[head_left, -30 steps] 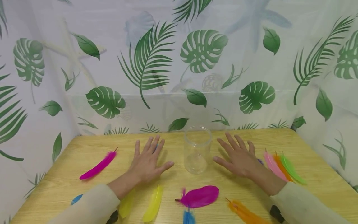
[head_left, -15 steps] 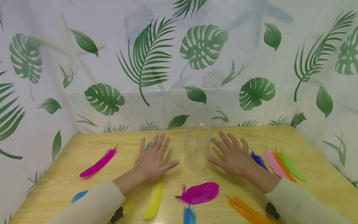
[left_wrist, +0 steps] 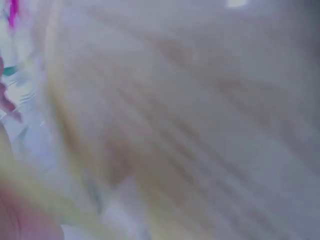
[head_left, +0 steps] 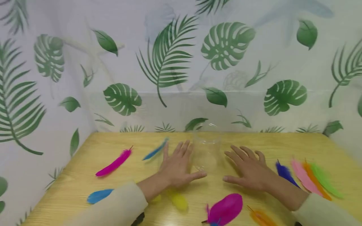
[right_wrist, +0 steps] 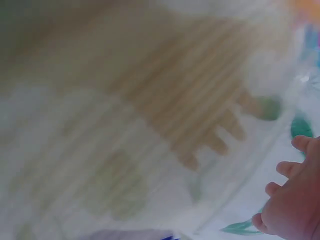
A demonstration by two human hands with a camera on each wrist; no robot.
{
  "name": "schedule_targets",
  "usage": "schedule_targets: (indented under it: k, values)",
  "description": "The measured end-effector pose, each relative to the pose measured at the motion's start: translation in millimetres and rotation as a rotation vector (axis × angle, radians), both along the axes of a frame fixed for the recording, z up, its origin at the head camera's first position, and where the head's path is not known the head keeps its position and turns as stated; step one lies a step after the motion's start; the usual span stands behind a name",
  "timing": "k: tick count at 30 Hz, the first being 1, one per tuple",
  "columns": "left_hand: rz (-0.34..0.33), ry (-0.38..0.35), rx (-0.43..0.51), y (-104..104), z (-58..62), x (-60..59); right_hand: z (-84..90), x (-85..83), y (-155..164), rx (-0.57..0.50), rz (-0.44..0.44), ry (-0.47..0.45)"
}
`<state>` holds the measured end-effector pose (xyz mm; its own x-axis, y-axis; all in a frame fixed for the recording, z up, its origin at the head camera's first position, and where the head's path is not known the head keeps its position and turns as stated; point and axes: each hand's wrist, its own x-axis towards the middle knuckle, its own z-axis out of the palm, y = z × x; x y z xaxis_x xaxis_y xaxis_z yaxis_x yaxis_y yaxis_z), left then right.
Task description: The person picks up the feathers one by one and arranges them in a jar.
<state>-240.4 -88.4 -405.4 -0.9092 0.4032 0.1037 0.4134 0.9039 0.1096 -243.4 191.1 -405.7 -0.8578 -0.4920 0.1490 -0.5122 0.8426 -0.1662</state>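
on the wooden table (head_left: 68, 194), a blue feather (head_left: 98, 196) lies beside the left sleeve (head_left: 116, 205); a slender magenta feather (head_left: 114, 163) lies beyond it. a second blue feather (head_left: 154, 151) lies near the left hand (head_left: 176, 168), which is set wide, fingers spread. a yellow feather (head_left: 179, 201) lies on its near side. a clear jar (head_left: 207, 157) stands upright between the hands; contact with the left cannot be determined. a broad magenta feather (head_left: 226, 208) lies nearer the viewer. the right hand (head_left: 252, 172) is likewise wide. an orange feather (head_left: 261, 217), then a dark blue feather (head_left: 286, 173), pink feather (head_left: 304, 176) and green feather (head_left: 325, 179) follow.

A white cloth (head_left: 181, 75) with green leaf prints hangs behind the wood-grained table (head_left: 282, 142)
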Motion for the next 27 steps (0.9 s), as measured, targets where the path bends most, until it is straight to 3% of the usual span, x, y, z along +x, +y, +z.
schedule_targets:
  k: [5, 14, 20, 27]
  values:
    - [0.024, -0.010, 0.025, -14, 3.0, 2.3, -6.0, -9.6, -19, -0.015, 0.027, 0.021]
    - [-0.061, -0.029, 0.088, 16, -6.7, -5.6, -3.2, -1.5, 0, 0.068, 0.003, 0.078]
    - [-0.046, -0.048, 0.068, 16, -10.5, -4.7, -7.3, -2.0, -2, 0.074, 0.013, 0.098]
    - [-0.070, -0.062, 0.083, 15, -6.3, -3.2, -6.9, -1.6, -3, 0.055, 0.012, 0.129]
